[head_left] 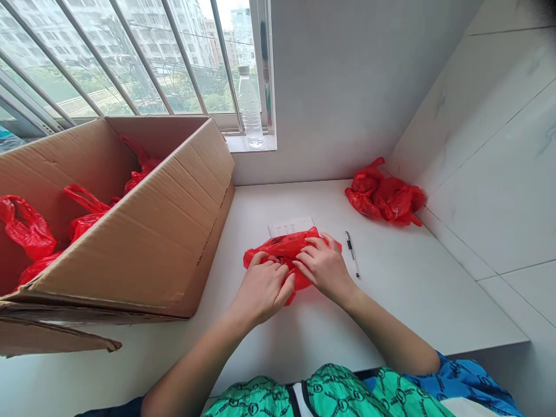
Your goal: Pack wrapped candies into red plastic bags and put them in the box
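A red plastic bag (299,281) lies crumpled on the white table in front of me, its middle gathered open between my hands. My left hand (264,288) grips its near left part with curled fingers; the fingertips sink into the folds. On the other side, my right hand (324,266) holds the bag's right part, thumb and fingers bent on the plastic. Something dark shows in the opening, too small to make out. Just behind the bag, a white sheet with small marks (291,226) is partly covered. A black-and-clear pen (352,253) lies right of my right hand.
A large open cardboard box (174,231) with several red bags (87,223) inside stands on the left. Another red bag heap (384,194) sits in the back right corner by the tiled wall (499,174). A clear bottle (249,107) stands on the windowsill.
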The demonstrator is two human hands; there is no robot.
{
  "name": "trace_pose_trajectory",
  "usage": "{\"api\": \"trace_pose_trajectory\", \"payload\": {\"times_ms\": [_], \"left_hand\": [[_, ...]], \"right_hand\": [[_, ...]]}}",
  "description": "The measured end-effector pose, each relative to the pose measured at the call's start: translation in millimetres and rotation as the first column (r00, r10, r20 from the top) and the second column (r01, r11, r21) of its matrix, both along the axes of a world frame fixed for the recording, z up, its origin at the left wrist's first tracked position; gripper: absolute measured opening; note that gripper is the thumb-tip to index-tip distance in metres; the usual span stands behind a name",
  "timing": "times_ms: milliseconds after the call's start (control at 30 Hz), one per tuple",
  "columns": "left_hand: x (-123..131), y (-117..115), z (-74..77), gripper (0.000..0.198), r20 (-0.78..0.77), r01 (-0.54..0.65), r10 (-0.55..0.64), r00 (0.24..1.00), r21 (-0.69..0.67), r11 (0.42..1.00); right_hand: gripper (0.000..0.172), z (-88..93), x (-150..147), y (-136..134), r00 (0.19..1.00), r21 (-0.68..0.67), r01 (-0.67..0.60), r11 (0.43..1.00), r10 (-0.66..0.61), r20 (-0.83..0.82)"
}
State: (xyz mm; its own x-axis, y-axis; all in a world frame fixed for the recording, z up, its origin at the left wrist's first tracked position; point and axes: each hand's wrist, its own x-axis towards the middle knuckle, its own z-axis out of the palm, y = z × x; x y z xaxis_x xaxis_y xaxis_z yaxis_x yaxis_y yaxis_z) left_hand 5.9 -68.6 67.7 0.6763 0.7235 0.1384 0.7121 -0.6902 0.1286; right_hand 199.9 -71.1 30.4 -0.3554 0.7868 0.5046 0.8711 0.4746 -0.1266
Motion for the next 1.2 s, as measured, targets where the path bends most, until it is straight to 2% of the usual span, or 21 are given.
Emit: {"api": "trace_pose_trajectory", "payload": {"times_ms": [100,167,233,300,367,433,500,633,700,833,933,1000,1067,1200], "left_hand": [[-3,3,-4.9,0.045,-0.107,-0.146,0.146,0.983,0.006,0.989],[-5,8,-7.8,0.037,-0.187,-0.260,0.256,0.948,0.007,0.966],[-8,13,-9.3,0.031,-0.221,-0.341,0.337,0.915,0.018,0.940],[-13,19,-9.2,0.052,-0.221,-0.382,0.381,0.898,0.038,0.923],[-18,24,-8.0,0.069,-0.214,-0.400,0.398,0.892,0.038,0.916],[-23,27,-6.0,0.074,-0.195,-0.371,0.366,0.910,0.009,0.929],[-27,28,-3.4,0.071,-0.141,-0.318,0.316,0.938,0.004,0.948],[-24,31,-1.7,0.041,0.030,-0.249,0.247,0.968,0.094,0.964],[-19,36,-6.3,0.032,0.087,-0.208,0.199,0.976,0.107,0.972],[-7,48,-26.3,0.028,0.097,-0.158,0.153,0.983,0.054,0.986],[-3,54,-38.7,0.031,0.054,-0.184,0.184,0.981,0.003,0.983],[-2,54,-41.4,0.034,0.038,-0.197,0.197,0.980,-0.011,0.980],[-3,52,-40.7,0.035,0.042,-0.193,0.194,0.980,-0.017,0.981],[-6,49,-36.6,0.031,0.052,-0.181,0.183,0.982,-0.040,0.983]], "right_hand": [[0.032,-12.9,3,10,0.970,-0.132,0.225,0.965,-0.209,0.126],[0.059,-17.5,7,13,0.944,-0.164,0.303,0.939,-0.273,0.183],[0.083,-19.0,11,13,0.938,-0.203,0.312,0.928,-0.267,0.221],[0.096,-18.7,16,13,0.946,-0.266,0.290,0.919,-0.233,0.227],[0.099,-17.2,22,12,0.955,-0.313,0.266,0.912,-0.206,0.212],[0.093,-14.5,29,12,0.962,-0.300,0.249,0.921,-0.198,0.189],[0.077,-9.7,33,12,0.967,-0.231,0.243,0.942,-0.215,0.138],[0.034,3.7,28,9,0.945,-0.037,0.323,0.946,-0.325,-0.047],[0.025,7.7,22,8,0.943,0.037,0.325,0.945,-0.321,-0.091],[0.025,-0.1,22,15,0.954,0.074,0.301,0.951,-0.300,-0.023],[0.027,-12.6,37,23,0.937,-0.007,0.348,0.938,-0.347,0.045],[0.023,-15.3,47,23,0.930,-0.055,0.366,0.929,-0.363,0.051],[0.024,-9.6,52,20,0.924,-0.039,0.382,0.923,-0.381,0.016],[0.023,20.6,49,5,0.921,0.148,0.390,0.909,-0.384,-0.069]]}}
